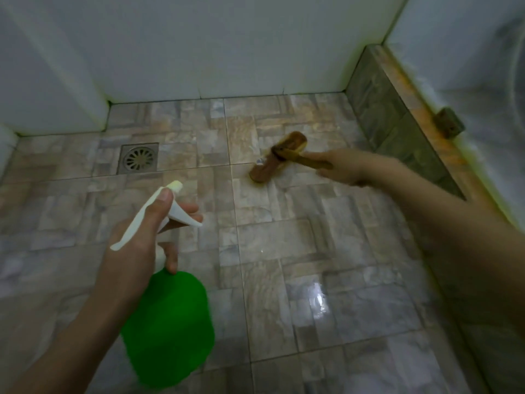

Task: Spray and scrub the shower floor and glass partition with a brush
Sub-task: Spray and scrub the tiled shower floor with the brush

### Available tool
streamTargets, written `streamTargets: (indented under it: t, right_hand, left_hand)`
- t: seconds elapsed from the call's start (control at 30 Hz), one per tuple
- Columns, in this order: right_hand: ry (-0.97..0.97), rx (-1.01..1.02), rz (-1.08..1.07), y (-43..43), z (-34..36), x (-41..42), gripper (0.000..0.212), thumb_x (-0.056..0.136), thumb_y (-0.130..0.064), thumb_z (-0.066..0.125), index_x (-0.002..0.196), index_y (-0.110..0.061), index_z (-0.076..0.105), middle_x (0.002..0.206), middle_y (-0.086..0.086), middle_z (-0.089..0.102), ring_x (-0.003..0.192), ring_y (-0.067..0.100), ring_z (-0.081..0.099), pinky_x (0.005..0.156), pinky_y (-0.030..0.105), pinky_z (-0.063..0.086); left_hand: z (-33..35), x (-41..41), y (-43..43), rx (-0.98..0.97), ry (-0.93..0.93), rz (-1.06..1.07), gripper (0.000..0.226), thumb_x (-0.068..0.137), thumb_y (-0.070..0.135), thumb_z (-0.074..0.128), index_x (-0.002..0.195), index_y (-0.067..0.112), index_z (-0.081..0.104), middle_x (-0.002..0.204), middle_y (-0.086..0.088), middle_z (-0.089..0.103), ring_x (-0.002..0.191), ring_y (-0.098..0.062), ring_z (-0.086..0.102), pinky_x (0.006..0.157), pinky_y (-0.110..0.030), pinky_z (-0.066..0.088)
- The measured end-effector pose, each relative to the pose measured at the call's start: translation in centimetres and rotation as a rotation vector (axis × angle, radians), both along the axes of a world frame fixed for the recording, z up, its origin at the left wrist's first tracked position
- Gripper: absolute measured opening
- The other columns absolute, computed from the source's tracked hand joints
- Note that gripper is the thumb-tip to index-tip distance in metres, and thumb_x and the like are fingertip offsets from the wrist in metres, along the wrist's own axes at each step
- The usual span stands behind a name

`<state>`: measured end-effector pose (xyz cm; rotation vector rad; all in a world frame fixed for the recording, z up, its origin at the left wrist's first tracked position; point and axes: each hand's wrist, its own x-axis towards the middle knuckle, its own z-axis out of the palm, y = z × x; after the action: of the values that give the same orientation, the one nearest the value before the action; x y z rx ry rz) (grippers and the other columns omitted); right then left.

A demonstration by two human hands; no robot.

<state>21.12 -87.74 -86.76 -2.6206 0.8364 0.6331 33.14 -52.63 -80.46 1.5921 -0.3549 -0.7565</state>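
Note:
My left hand (136,240) grips the neck of a green spray bottle (170,328) with a white trigger head (173,206); fingers curl round the trigger and the nozzle points toward the far wall. My right hand (341,166) holds the wooden handle of a brown scrub brush (277,157). The brush head lies flat on the tiled shower floor (284,251), right of centre. The glass partition (483,81) rises along the right side, above a low tiled kerb (392,129).
A square metal floor drain (138,158) sits at the far left of the floor. White wall tiles (213,46) close off the back and left. A small brown bracket (449,122) holds the glass on the kerb. The near floor glistens wet.

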Motion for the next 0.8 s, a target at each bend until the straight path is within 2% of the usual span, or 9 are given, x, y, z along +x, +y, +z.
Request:
streamTargets:
  t: [0.1, 0.2, 0.3, 0.37, 0.43, 0.53, 0.6, 0.7, 0.8]
  right_hand:
    - [0.181, 0.079, -0.060, 0.3, 2.8, -1.5, 0.049, 0.098, -0.029, 0.046, 0.141, -0.048, 0.032, 0.091, 0.016, 0.064, 0.063, 0.028, 0.061, 0.058, 0.036, 0.056]
    - [0.081, -0.036, -0.031, 4.0, 1.0, 2.5, 0.048, 0.097, -0.028, 0.043, 0.142, -0.043, 0.034, 0.107, 0.011, 0.062, 0.078, 0.025, 0.062, 0.072, 0.039, 0.054]
    - [-0.057, -0.070, 0.091, 7.2, -1.6, 8.9, 0.057, 0.100, -0.021, 0.037, 0.147, -0.046, 0.019, 0.106, 0.011, 0.060, 0.074, 0.024, 0.058, 0.066, 0.036, 0.052]
    - [-0.037, -0.078, 0.157, 6.8, 0.2, 11.1, 0.051, 0.101, -0.019, 0.037, 0.146, -0.041, 0.029, 0.102, 0.012, 0.060, 0.071, 0.024, 0.057, 0.062, 0.035, 0.049]
    - [0.083, 0.022, 0.097, 6.3, 3.4, 10.3, 0.033, 0.100, -0.021, 0.043, 0.127, -0.039, 0.046, 0.086, 0.013, 0.060, 0.061, 0.023, 0.055, 0.055, 0.034, 0.047]
    - [0.200, 0.074, 0.047, 8.9, 4.9, 8.2, 0.025, 0.100, -0.023, 0.045, 0.108, -0.047, 0.043, 0.079, 0.009, 0.057, 0.055, 0.019, 0.050, 0.048, 0.029, 0.044]
    - [0.132, 0.010, 0.142, 12.0, 2.9, 9.9, 0.039, 0.102, -0.021, 0.039, 0.130, -0.048, 0.039, 0.094, 0.010, 0.060, 0.062, 0.019, 0.055, 0.051, 0.028, 0.046]
    - [-0.074, -0.010, 0.282, 15.1, -0.5, 14.7, 0.063, 0.102, -0.011, 0.031, 0.150, -0.045, 0.008, 0.127, 0.017, 0.054, 0.065, 0.018, 0.050, 0.048, 0.024, 0.040]
    - [-0.118, 0.061, 0.273, 14.2, -0.6, 15.0, 0.062, 0.103, -0.019, 0.030, 0.143, -0.059, 0.003, 0.115, 0.015, 0.056, 0.072, 0.026, 0.059, 0.058, 0.038, 0.055]
  left_hand:
    - [-0.2, 0.7, 2.2, -0.024, 0.023, 0.038, 0.072, 0.048, 0.093, 0.064, 0.105, 0.050, 0.070, 0.102, 0.002, 0.078, 0.038, -0.011, 0.045, 0.039, -0.023, 0.040]
    - [-0.7, 1.3, 3.4, -0.010, 0.022, 0.094, 0.085, 0.045, 0.093, 0.066, 0.112, 0.041, 0.067, 0.105, -0.002, 0.078, 0.041, -0.007, 0.052, 0.038, -0.023, 0.041]
    - [-0.9, 1.0, 4.0, 0.039, -0.016, 0.120, 0.063, 0.058, 0.088, 0.065, 0.105, 0.046, 0.070, 0.106, 0.001, 0.078, 0.055, -0.014, 0.059, 0.038, -0.023, 0.042]
    - [-0.7, 0.9, 4.4, 0.058, -0.036, 0.145, 0.039, 0.072, 0.075, 0.058, 0.095, 0.048, 0.075, 0.105, 0.002, 0.078, 0.059, -0.017, 0.060, 0.039, -0.023, 0.043]
    - [-0.5, 1.0, 4.8, 0.063, -0.063, 0.161, 0.030, 0.084, 0.063, 0.052, 0.087, 0.047, 0.077, 0.104, 0.002, 0.078, 0.055, -0.013, 0.060, 0.039, -0.024, 0.043]
    - [-0.1, 1.3, 5.4, 0.040, -0.069, 0.239, 0.033, 0.088, 0.054, 0.047, 0.087, 0.043, 0.078, 0.105, 0.000, 0.078, 0.061, -0.011, 0.064, 0.039, -0.024, 0.042]
    - [-0.1, 1.6, 5.8, 0.040, -0.075, 0.261, 0.036, 0.089, 0.053, 0.046, 0.072, 0.047, 0.077, 0.112, 0.000, 0.076, 0.068, -0.011, 0.067, 0.040, -0.025, 0.042]
    - [-0.2, 1.8, 6.1, 0.057, -0.090, 0.264, 0.039, 0.093, 0.056, 0.048, 0.067, 0.048, 0.076, 0.119, 0.000, 0.074, 0.067, -0.013, 0.067, 0.041, -0.027, 0.043]
    - [-0.1, 2.1, 6.8, 0.066, -0.103, 0.287, 0.034, 0.093, 0.058, 0.052, 0.069, 0.052, 0.075, 0.108, 0.001, 0.077, 0.059, -0.010, 0.064, 0.040, -0.026, 0.043]
